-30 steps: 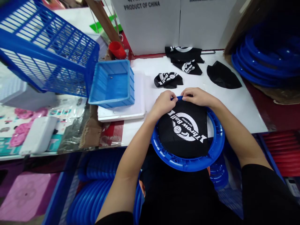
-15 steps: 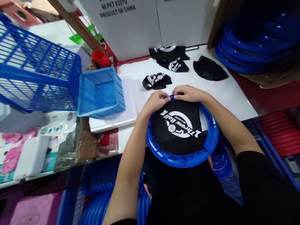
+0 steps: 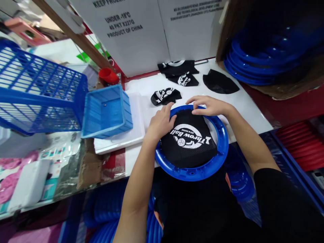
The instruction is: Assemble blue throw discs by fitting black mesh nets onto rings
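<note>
A blue plastic ring (image 3: 192, 174) lies at the near edge of the white table, tilted toward me. Across its inside is a black mesh cloth (image 3: 172, 153) printed "Throw Ball" in white; a gap shows between cloth and ring at the right. My left hand (image 3: 163, 122) rests at the ring's upper left, fingers stretched and thumb over the cloth. At the ring's top right is my right hand (image 3: 206, 105), fingers apart, thumb by the cloth's upper edge. Neither hand is closed round anything.
Beyond the ring lie several black mesh pieces (image 3: 165, 96). To the left stand a light blue bin (image 3: 106, 109) on a white foam slab (image 3: 136, 118) and a blue basket (image 3: 43, 101). A carton of blue rings (image 3: 253, 64) is at back right, red rings (image 3: 298, 145) below.
Both hands have loosened from the ring's top edge and moved apart, the left one down the left side. The cloth's top edge now sits lower inside the ring. The view has shifted slightly.
</note>
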`<state>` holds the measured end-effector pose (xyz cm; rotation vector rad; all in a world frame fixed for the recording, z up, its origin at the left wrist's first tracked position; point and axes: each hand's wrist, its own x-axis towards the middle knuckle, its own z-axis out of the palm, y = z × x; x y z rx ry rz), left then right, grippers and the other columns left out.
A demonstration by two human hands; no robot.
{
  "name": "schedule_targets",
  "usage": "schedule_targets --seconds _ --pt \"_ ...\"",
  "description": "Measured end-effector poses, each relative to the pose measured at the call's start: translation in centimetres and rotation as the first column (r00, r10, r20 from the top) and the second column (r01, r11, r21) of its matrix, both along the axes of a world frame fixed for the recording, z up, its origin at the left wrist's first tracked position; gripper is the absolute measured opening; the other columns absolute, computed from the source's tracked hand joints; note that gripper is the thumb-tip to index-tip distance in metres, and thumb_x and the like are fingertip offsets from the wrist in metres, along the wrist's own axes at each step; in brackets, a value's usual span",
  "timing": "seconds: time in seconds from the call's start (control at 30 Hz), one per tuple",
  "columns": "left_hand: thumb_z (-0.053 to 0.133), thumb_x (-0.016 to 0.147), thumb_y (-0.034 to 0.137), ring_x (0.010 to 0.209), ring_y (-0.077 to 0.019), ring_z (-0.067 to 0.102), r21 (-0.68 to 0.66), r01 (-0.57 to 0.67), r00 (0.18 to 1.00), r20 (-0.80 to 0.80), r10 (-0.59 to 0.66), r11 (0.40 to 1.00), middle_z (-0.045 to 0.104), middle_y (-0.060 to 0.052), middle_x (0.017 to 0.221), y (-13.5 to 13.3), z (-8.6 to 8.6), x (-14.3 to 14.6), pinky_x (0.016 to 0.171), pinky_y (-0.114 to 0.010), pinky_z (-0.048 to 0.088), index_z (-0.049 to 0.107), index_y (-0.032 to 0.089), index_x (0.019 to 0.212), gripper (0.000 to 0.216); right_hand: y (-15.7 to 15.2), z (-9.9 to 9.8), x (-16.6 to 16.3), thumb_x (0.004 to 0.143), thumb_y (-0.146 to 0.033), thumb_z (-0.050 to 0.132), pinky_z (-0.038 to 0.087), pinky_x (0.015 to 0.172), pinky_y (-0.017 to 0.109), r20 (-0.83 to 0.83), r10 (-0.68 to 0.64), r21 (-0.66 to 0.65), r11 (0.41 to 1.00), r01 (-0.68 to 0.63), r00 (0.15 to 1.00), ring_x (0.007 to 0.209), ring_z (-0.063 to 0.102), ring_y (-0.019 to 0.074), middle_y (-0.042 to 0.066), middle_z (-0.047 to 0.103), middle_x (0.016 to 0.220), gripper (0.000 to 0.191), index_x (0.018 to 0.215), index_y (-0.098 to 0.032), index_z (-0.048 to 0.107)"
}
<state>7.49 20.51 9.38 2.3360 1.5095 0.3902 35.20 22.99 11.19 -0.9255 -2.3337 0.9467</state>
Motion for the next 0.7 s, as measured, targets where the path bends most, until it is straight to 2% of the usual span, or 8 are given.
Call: schedule_targets --seconds 0.1,0.2,0.33,0.43,0.5,0.57,0.63,0.7 --pt "0.049 0.100 0.036 0.110 -0.0448 0.071 -0.010 -0.177 0.976 -0.132 0.174 0.984 0.070 -0.025 0.135 0.0 0.8 0.1 0.096 -0.060 0.052 0.047 0.019 0.159 0.061 -0.1 0.2 1.1 0.098 -0.061 0.063 0.037 0.127 0.058 0.131 0.033 -0.044 0.999 -0.027 0.991 0.146 0.055 0.0367 0.011 0.065 0.154 0.047 0.073 -0.022 0.072" --pt "0.054 0.095 0.046 0.098 -0.0439 0.074 -0.083 -0.227 0.954 -0.217 0.205 0.970 0.078 -0.021 0.108 0.5 1.9 -1.0 0.090 -0.055 0.052 0.056 0.019 0.147 0.059 0.0 -0.2 1.7 0.093 -0.064 0.069 0.026 0.133 0.063 0.226 -0.031 -0.040 0.998 0.041 0.974 0.159 0.039 0.0410 0.010 0.058 0.163 0.045 0.076 -0.023 0.073" --pt "0.062 0.084 0.065 0.068 -0.0284 0.065 -0.430 -0.050 0.997 -0.071 0.022 0.901 0.069 -0.004 0.070 0.9 3.7 -3.9 0.069 -0.038 0.048 0.068 0.025 0.098 0.043 -0.1 -0.5 2.4 0.093 -0.058 0.075 0.023 0.135 0.062 0.261 -0.153 0.035 0.988 0.149 0.953 0.166 0.025 0.0385 0.008 0.043 0.174 0.034 0.098 -0.024 0.075" --pt "0.062 0.085 0.068 0.057 -0.0192 0.050 -0.477 0.131 0.987 0.143 -0.070 0.869 0.053 0.000 0.057 0.4 4.9 -5.1 0.059 -0.032 0.040 0.055 0.025 0.065 0.048 0.0 -0.7 2.8 0.091 -0.050 0.080 0.017 0.137 0.062 0.326 -0.268 0.069 0.963 0.260 0.907 0.169 0.017 0.0400 0.011 0.031 0.179 0.037 0.115 -0.023 0.073" --pt "0.063 0.088 0.063 0.062 -0.0194 0.054 -0.342 0.170 0.952 0.300 -0.064 0.924 0.057 -0.001 0.062 0.2 5.1 -4.6 0.063 -0.033 0.046 0.058 0.025 0.066 0.044 0.2 -1.0 2.7 0.089 -0.049 0.083 0.014 0.136 0.066 0.377 -0.280 0.054 0.958 0.280 0.883 0.168 0.020 0.0437 0.014 0.033 0.178 0.039 0.115 -0.022 0.073" --pt "0.066 0.090 0.057 0.083 -0.0239 0.066 -0.136 0.187 0.911 0.395 -0.120 0.973 0.071 -0.005 0.083 0.3 4.5 -3.3 0.081 -0.038 0.056 0.067 0.025 0.080 0.033 0.4 -1.3 2.3 0.088 -0.049 0.083 0.016 0.134 0.069 0.378 -0.224 0.023 0.972 0.233 0.898 0.166 0.023 0.0445 0.015 0.037 0.176 0.036 0.110 -0.023 0.073" --pt "0.071 0.090 0.053 0.117 -0.0308 0.067 0.040 0.236 0.902 0.363 -0.234 0.971 0.075 -0.011 0.118 0.8 3.1 -1.8 0.108 -0.048 0.053 0.073 0.025 0.096 0.029 0.5 -1.5 1.4 0.089 -0.049 0.082 0.023 0.133 0.067 0.325 -0.122 -0.029 0.990 0.138 0.938 0.166 0.025 0.0423 0.012 0.038 0.176 0.031 0.104 -0.024 0.073" --pt "0.077 0.087 0.050 0.140 -0.0366 0.057 0.098 0.337 0.902 0.250 -0.351 0.936 0.065 -0.014 0.145 1.2 1.5 -0.7 0.122 -0.057 0.043 0.075 0.025 0.108 0.033 0.3 -1.6 0.4 0.090 -0.046 0.081 0.028 0.132 0.062 0.255 0.013 -0.093 0.996 0.011 0.967 0.164 0.031 0.0384 0.010 0.039 0.176 0.025 0.099 -0.024 0.072"
